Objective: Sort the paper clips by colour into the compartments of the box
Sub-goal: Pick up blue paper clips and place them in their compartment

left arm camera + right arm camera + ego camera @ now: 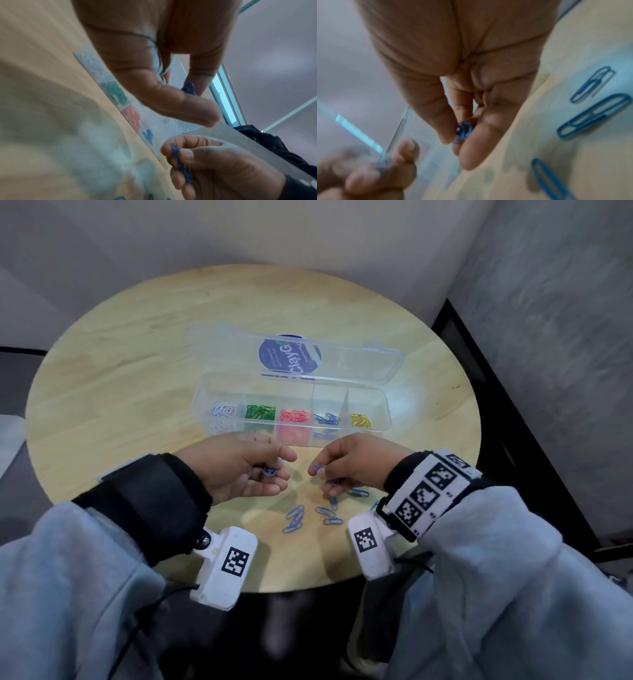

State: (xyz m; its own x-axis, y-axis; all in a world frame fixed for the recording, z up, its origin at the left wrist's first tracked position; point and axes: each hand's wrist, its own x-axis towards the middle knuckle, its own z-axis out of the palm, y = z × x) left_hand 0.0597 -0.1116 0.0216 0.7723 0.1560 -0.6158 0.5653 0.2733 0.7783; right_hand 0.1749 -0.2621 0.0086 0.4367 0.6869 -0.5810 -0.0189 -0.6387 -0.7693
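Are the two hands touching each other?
Apart. The head view shows bare table between the left hand and right hand, each pinching blue clips.

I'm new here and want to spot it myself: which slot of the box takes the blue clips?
On the round table lies a clear box with its lid open and five slots in a row. The blue slot is second from the right, between the pink clips and the yellow clips. It holds the fewest clips, so much of its floor shows.
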